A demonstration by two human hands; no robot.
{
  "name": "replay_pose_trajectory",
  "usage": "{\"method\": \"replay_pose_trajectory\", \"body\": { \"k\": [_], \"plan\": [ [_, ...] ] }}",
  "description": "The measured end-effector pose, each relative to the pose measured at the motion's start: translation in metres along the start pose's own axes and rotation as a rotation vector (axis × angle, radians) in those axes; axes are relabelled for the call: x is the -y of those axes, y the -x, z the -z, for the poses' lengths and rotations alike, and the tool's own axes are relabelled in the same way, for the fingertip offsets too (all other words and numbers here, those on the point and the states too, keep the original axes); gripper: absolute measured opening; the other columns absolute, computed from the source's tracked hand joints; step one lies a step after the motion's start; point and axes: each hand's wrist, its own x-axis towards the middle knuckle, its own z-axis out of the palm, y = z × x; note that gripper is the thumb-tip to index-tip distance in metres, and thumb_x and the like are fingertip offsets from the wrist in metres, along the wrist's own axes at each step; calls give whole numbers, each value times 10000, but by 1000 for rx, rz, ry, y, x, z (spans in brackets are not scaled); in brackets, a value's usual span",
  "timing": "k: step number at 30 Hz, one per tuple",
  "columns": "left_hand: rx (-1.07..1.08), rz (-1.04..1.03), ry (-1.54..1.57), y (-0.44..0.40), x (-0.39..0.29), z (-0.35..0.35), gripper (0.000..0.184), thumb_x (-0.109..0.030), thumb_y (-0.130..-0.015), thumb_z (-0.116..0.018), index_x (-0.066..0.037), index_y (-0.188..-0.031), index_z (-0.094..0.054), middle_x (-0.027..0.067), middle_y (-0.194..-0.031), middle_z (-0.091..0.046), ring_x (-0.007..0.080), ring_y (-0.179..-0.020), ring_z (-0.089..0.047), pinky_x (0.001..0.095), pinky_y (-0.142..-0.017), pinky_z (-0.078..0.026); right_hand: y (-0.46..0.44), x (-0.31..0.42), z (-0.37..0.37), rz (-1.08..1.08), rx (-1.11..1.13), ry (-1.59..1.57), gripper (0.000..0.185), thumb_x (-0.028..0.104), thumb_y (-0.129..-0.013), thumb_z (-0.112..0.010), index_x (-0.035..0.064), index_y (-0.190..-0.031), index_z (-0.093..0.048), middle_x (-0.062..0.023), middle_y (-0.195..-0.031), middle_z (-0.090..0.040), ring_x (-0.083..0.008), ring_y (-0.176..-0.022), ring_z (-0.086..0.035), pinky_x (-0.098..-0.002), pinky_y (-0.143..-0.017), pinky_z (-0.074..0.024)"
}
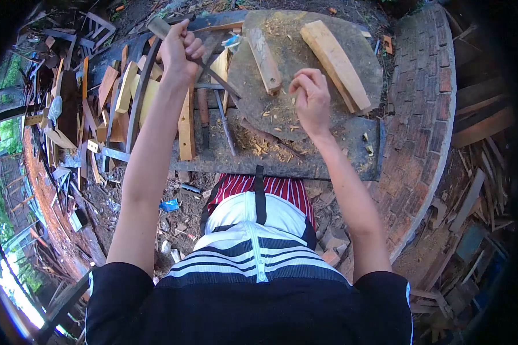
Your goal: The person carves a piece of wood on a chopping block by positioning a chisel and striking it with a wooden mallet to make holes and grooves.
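Note:
My left hand (181, 53) is wrapped round a long flat-bladed tool (221, 80), its blocky pale end sticking out past the thumb and its dark blade slanting down to the right. Its exact kind is unclear. Above the round worktop, my right hand (312, 100) is closed, fingertips curled together; whether anything small is between them is hidden. Just beyond it lies a thick shaped wood block (336, 66). Left of that hand rests a narrower wood piece (263, 60) with a hole near its close end. A wooden-handled chisel (203, 109) and a thin metal rod (225, 123) lie below my left hand.
Wood chips (262, 146) and a rough stick (267, 135) lie on the dark bench (328, 164). Scrap timber (121, 92) is heaped on the left. A curved brick ledge (411, 144) runs along the right, with more planks beyond.

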Motion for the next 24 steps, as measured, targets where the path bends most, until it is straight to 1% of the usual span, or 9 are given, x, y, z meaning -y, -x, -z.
{"method": "replay_pose_trajectory", "body": {
  "k": [1, 3, 4, 6, 7, 10, 11, 14, 24],
  "plan": [
    [7, 4, 0, 2, 1, -7, 294, -180, -998, -624, -148, -782, -427, -37, -582, -344, 83, -420, -297, 266, -411, -260, 3, 0, -2, -4, -5, 5, 217, 18, -860, -652, 82, -1059, -707, -91, -1105, -630, -326, -1079, -609, -411, -874, -515],
    [48, -74, 40, 6, 3, -19, 301, -178, -999, -614, -143, -779, -413, -25, -592, -347, 94, -432, -282, 286, -430, -260, 9, 3, -17, -17, -62, -4, 338, 181, -892, -717, 64, -1206, -665, -146, -1184, -601, -358, -1106, -591, -431, -912, -499],
    [48, -75, 37, 11, 3, -29, 301, -178, -999, -614, -143, -779, -413, -25, -592, -347, 94, -432, -282, 286, -430, -260, 12, 4, -24, -17, -63, -7, 338, 181, -892, -717, 64, -1206, -665, -146, -1184, -601, -358, -1106, -591, -431, -912, -499],
    [49, -168, 46, 19, 9, -50, 292, -168, -996, -604, -133, -786, -405, -7, -602, -339, 106, -444, -270, 299, -444, -262, 16, 7, -38, -15, -40, 151, 559, 322, -876, -769, 37, -1325, -594, -189, -1242, -569, -384, -1121, -574, -471, -947, -479],
    [63, -199, 37, 22, 12, -59, 321, -185, -987, -612, -119, -751, -404, 1, -602, -327, 118, -446, -284, 303, -451, -266, 14, 9, -43, -35, -38, 185, 597, 344, -843, -796, 37, -1314, -594, -151, -1229, -595, -366, -1126, -578, -490, -961, -473],
    [165, -270, 34, 12, 19, -69, 304, -148, -960, -643, -85, -726, -460, 0, -569, -383, 109, -433, -354, 290, -437, -303, 6, 6, -51, -91, 33, 225, 550, 308, -834, -792, 52, -1287, -613, -124, -1206, -617, -347, -1121, -589, -484, -967, -478],
    [100, -238, 71, 8, 28, -78, 271, -180, -981, -633, -118, -775, -469, -26, -543, -396, 108, -348, -328, 282, -343, -280, 4, 4, -51, -94, 35, 224, 550, 308, -834, -792, 52, -1287, -613, -124, -1206, -617, -347, -1121, -589, -484, -967, -478],
    [153, -354, -52, 21, 30, -99, 256, -171, -978, -642, -110, -806, -462, -11, -533, -392, 112, -346, -347, 280, -344, -285, -4, 2, -45, -109, 47, 193, 528, 278, -816, -789, 66, -1270, -624, -104, -1185, -634, -333, -1111, -598, -478, -973, -485],
    [358, -372, -176, 19, 56, -119, 216, -116, -947, -647, -75, -800, -493, -6, -532, -441, 106, -357, -382, 282, -353, -317, -12, -8, -40, -116, 61, 104, 493, 222, -792, -793, 58, -1237, -660, -118, -1154, -673, -341, -1073, -628, -459, -957, -517]
  ]
}}
